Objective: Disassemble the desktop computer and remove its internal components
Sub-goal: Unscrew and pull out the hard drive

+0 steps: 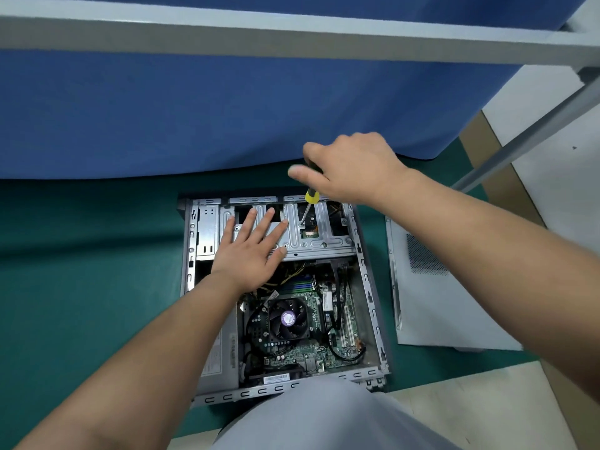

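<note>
A grey-clad knee [324, 417] fills the foreground, the open computer case [373, 287] right beyond it on the green floor [81, 271]. Left hand [250, 251] lies flat, fingers spread, on the metal drive cage [324, 235]. Just right of it, the right hand [350, 170] grips a yellow-handled screwdriver [310, 198], tip down on the cage. Below the left wrist sits the cooler fan [287, 319]; right of the right forearm lies the side panel [438, 303].
</note>
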The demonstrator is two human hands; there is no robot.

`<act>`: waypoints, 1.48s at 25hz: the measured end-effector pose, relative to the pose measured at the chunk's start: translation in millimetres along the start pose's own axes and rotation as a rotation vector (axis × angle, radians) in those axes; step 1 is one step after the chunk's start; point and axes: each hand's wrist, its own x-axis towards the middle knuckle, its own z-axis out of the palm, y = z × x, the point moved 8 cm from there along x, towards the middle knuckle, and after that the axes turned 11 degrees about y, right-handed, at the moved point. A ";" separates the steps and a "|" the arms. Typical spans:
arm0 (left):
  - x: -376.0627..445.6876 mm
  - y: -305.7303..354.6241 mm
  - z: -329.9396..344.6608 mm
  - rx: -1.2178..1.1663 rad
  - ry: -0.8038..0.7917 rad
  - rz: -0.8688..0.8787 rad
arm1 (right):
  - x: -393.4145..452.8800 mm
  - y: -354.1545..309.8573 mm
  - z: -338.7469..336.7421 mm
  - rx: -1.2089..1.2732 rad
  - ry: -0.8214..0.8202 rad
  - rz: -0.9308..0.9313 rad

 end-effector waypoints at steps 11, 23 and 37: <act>-54.6 -14.6 -18.0 0.040 0.043 0.172 | -13.3 -4.0 4.1 0.185 0.037 -0.009; -55.8 -15.2 -12.9 0.026 0.150 0.144 | -8.0 -8.7 2.5 0.155 0.030 -0.002; -18.8 38.0 4.5 0.090 0.044 -0.141 | -20.6 -6.9 10.8 0.447 -0.124 -0.034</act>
